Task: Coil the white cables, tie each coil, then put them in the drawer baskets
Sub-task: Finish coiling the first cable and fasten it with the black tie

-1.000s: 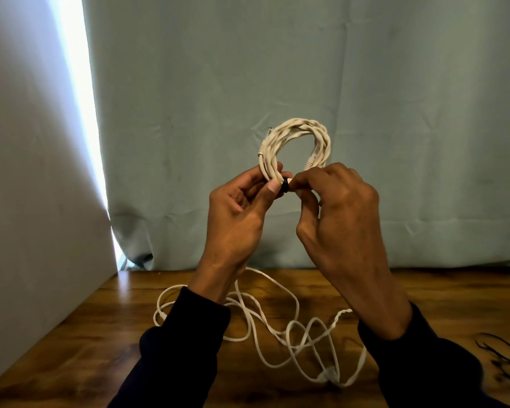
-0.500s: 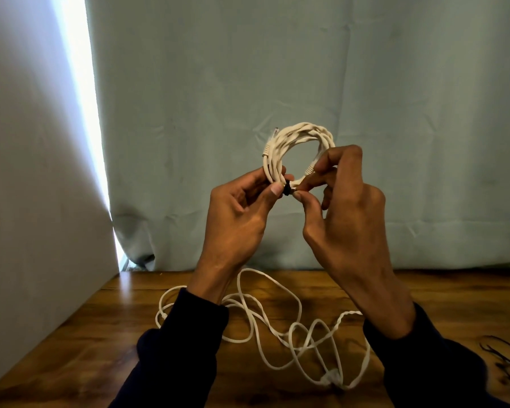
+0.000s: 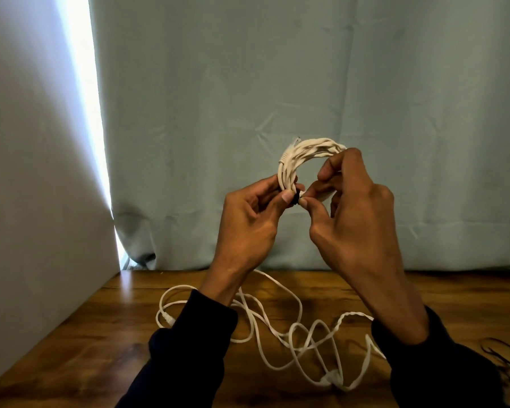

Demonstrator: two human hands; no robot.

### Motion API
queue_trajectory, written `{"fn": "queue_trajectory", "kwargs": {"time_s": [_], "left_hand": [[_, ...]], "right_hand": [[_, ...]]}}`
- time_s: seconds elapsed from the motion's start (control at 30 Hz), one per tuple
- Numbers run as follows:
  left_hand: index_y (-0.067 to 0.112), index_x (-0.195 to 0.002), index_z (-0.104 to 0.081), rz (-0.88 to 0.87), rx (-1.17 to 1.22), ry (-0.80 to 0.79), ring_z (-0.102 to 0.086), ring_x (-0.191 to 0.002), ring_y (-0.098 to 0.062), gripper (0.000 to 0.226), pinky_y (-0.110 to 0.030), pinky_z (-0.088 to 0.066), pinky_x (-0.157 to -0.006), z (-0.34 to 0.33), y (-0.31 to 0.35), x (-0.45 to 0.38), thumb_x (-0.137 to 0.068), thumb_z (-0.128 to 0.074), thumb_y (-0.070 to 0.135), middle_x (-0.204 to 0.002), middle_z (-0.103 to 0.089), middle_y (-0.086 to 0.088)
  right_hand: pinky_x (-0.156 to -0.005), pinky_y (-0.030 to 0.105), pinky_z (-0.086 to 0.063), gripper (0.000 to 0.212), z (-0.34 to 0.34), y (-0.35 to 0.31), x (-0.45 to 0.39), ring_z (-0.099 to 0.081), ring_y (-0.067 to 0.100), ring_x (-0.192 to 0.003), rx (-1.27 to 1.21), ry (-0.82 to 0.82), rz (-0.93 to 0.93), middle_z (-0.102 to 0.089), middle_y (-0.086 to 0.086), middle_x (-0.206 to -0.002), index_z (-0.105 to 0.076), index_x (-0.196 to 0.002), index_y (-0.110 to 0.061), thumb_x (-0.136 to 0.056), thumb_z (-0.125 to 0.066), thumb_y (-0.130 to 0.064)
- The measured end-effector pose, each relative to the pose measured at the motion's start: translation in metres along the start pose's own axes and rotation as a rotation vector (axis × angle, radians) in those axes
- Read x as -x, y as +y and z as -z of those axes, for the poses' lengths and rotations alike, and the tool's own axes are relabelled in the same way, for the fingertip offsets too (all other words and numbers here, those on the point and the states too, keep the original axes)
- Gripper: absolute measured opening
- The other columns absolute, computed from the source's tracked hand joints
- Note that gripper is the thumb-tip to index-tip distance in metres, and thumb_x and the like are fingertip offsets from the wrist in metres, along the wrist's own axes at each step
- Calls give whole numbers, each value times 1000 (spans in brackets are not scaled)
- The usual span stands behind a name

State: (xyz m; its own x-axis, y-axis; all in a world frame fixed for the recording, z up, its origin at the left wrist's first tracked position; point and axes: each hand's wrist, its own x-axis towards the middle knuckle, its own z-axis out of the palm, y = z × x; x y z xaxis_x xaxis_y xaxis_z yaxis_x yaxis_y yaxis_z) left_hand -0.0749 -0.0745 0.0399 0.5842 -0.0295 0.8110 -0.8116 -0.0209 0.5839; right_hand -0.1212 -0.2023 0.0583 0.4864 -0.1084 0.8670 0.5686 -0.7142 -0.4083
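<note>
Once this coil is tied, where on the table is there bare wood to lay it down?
Bare wood lies on the table's left part, between the grey wall panel and the loose white cable. Another strip runs along the curtain at far right. The middle is crowded by that cable; black ties clutter the right edge.

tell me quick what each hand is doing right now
Left hand: closed on the white cable coil, held up in front of the curtain.
Right hand: pinching the small black tie at the coil's base.

Both hands — left hand (image 3: 248, 222), right hand (image 3: 354, 219) — pinch a black tie (image 3: 295, 199) on the white coil (image 3: 304, 151).
</note>
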Motion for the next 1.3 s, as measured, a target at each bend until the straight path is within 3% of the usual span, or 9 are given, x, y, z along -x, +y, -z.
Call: {"fn": "queue_trajectory", "kwargs": {"time_s": [0.1, 0.2, 0.33, 0.53, 0.73, 0.87, 0.97, 1.07, 1.3], "left_hand": [[18, -120, -66, 26, 52, 27, -72, -100, -7, 27, -26, -57, -89, -2, 0, 0, -94, -63, 12, -102, -75, 13], [25, -115, -66, 39, 75, 19, -72, -100, -6, 24, -26, -57, -89, 0, 3, -2, -93, -63, 14, -96, -75, 18], [25, -116, -65, 35, 67, -1, -71, -101, -6, 25, -26, -57, -91, 3, 4, -3, -94, -63, 13, -96, -75, 21], [21, -120, -64, 17, 49, -20, -72, -101, -6, 28, -23, -56, -89, 0, 2, 0, -95, -62, 9, -101, -74, 14], [21, -121, -64, 18, 71, -5, -72, -100, -6, 31, -21, -56, -85, -3, 1, 1, -93, -65, 9, -99, -74, 18], [23, -115, -67, 44, 104, 7, -73, -98, -9, 25, -25, -58, -87, 0, 1, -1, -93, -64, 12, -96, -76, 16], [19, -117, -67, 59, 123, 5, -73, -98, -12, 26, -28, -58, -87, -2, -1, 0, -92, -65, 10, -98, -77, 12], [17, -121, -66, 72, 121, 10, -73, -100, -12, 30, -28, -59, -87, -7, -3, 3, -92, -65, 8, -99, -77, 12], [19, -117, -67, 60, 102, 26, -73, -96, -8, 25, -22, -57, -83, -11, 2, 3, -95, -63, 11, -93, -76, 18]], "right_hand": [[-49, 4, -35, 46, 2, -4, 0, -47, -2, -56, 81, -63, -64, -66, -5, -93, -36, -107, -27, -87, -75, -14], [-56, 4, -30, 41, -1, -6, 0, -46, -1, -60, 82, -64, -67, -66, -3, -98, -43, -113, -23, -88, -74, -15], [-58, 5, -34, 39, -5, -8, 2, -52, 6, -64, 68, -23, -69, -67, 1, -98, -50, -117, -16, -87, -75, -15], [-59, 5, -32, 37, 2, -7, 2, -52, 5, -64, 136, -39, -51, -67, -1, -94, -49, -107, -21, -85, -77, -13], [-68, 18, -42, 40, -1, -9, 5, -65, 17, -87, 197, -74, -22, -68, 4, -102, -55, -117, -13, -83, -76, -9], [-59, 7, -36, 33, -2, -8, 3, -56, 10, -68, 132, -21, -23, -68, 4, -95, -56, -111, -12, -85, -76, -11], [-58, 4, -33, 31, 1, -6, 2, -54, 6, -66, 139, -19, -17, -67, 0, -90, -55, -105, -16, -84, -77, -9], [-57, 6, -32, 32, 4, -5, 2, -58, 10, -73, 213, -86, -11, -65, -3, -91, -52, -104, -21, -85, -76, -10], [-71, 19, -40, 40, 9, -11, 1, -64, 17, -94, 260, -126, -18, -68, 3, -109, -51, -123, -16, -89, -72, -16]]}}
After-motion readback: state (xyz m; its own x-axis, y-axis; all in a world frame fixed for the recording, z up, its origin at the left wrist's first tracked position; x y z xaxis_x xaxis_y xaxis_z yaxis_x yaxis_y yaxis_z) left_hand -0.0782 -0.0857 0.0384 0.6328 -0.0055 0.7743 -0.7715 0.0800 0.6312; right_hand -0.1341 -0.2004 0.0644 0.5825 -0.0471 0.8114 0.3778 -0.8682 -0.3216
